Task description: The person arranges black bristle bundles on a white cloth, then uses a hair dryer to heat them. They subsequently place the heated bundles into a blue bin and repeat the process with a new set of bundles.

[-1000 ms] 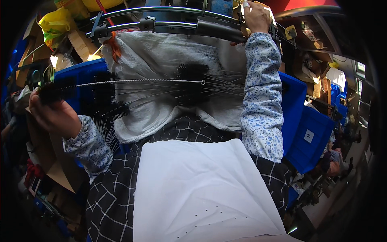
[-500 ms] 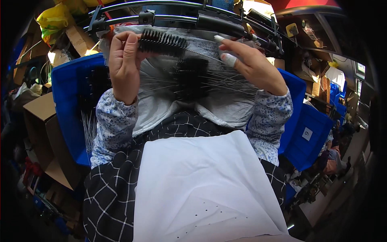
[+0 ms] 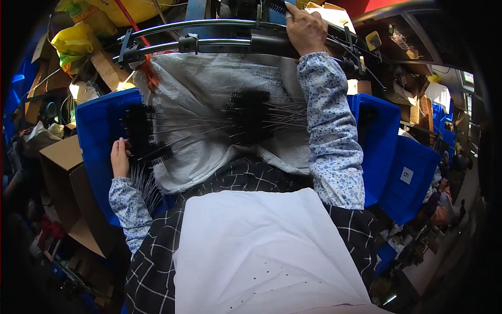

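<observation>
My left hand (image 3: 120,158) lies at the left, against a heap of black bristle brushes (image 3: 142,135) with wire stems on a blue crate (image 3: 97,131). Whether its fingers grip a brush is unclear. A second heap of the same brushes (image 3: 250,118) lies in the middle on a grey-white cloth (image 3: 204,83). My right hand (image 3: 306,29) reaches up and is closed on the black bar (image 3: 266,44) of a metal frame machine at the top. A white apron (image 3: 261,251) covers my lap.
More blue crates (image 3: 387,141) stand at the right. Cardboard boxes (image 3: 63,157) and yellow bags (image 3: 78,39) crowd the left and top left. Curved metal tubes (image 3: 167,34) with clamps run across the top. Another person is partly visible at the far right edge.
Both hands were raised together on a brush half a second ago. Now my left hand has dropped to the left brush heap and my right hand has gone up to the black bar.
</observation>
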`<state>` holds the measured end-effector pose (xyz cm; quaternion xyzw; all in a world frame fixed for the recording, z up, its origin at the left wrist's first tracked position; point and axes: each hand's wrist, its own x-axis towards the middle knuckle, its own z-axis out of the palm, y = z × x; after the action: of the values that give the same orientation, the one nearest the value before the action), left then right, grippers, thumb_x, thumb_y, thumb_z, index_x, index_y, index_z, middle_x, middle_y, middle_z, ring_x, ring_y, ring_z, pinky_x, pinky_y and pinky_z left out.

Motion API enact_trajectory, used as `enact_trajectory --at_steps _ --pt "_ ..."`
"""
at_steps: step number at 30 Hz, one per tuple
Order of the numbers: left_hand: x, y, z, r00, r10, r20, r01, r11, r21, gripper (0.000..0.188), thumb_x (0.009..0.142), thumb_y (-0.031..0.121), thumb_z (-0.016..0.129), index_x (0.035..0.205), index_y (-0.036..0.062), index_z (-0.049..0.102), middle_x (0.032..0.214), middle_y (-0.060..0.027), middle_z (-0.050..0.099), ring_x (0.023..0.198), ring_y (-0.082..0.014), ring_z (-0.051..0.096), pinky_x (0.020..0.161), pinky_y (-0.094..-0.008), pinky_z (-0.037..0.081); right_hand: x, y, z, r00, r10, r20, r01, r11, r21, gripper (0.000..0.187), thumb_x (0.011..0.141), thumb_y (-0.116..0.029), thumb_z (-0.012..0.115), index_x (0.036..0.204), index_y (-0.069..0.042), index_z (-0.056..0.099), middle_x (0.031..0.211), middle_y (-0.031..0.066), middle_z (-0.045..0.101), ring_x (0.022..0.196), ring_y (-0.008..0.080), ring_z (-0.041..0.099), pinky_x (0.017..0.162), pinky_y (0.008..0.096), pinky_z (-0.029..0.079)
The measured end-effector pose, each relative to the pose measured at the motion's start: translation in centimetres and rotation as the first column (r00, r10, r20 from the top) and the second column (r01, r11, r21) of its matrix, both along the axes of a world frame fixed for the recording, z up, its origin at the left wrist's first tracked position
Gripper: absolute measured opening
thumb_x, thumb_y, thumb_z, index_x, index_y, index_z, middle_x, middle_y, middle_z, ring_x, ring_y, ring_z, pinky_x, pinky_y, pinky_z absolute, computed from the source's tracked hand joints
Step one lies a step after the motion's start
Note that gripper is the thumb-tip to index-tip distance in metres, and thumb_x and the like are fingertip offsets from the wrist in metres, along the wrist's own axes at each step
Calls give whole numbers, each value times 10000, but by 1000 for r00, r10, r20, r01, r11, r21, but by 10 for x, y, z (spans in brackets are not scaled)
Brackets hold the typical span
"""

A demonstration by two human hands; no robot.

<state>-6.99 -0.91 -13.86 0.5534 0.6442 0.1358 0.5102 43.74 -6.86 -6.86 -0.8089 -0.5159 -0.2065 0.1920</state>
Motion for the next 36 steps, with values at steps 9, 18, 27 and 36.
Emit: enact_trajectory --at_steps 9,18,27,36 --pt "9 -11 -7 995 32 92 -45 989 140 183 858 234 471 840 60 523 692 43 488 582 -22 393 531 -165 329 1 3 -1 1000 22 12 -22 1000 20 189 736 -186 520 896 -149 613 660 63 560 711 247 532 663 385 383" --pt "52 -18 55 938 64 341 -220 870 441 154 858 172 463 839 34 529 754 15 506 692 -48 454 639 -175 373 10 14 -8 997 -48 -67 41 995 -95 248 765 -158 450 972 -184 585 849 58 568 917 271 463 778 454 339" --pt "65 4 114 904 43 425 -380 535 754 190 864 155 417 869 -24 480 838 -87 522 770 -122 488 724 -226 399 -3 2 9 961 -257 100 264 962 -68 362 708 -193 522 1038 -47 531 974 136 546 1009 274 442 819 487 328" --pt "28 22 144 906 354 -231 257 -27 966 339 736 -52 533 1053 -3 422 894 -134 496 767 -221 537 623 -280 478 20 2 -31 971 -70 -228 72 997 -3 403 724 -237 541 1096 -83 513 1061 100 535 975 275 506 821 401 381"
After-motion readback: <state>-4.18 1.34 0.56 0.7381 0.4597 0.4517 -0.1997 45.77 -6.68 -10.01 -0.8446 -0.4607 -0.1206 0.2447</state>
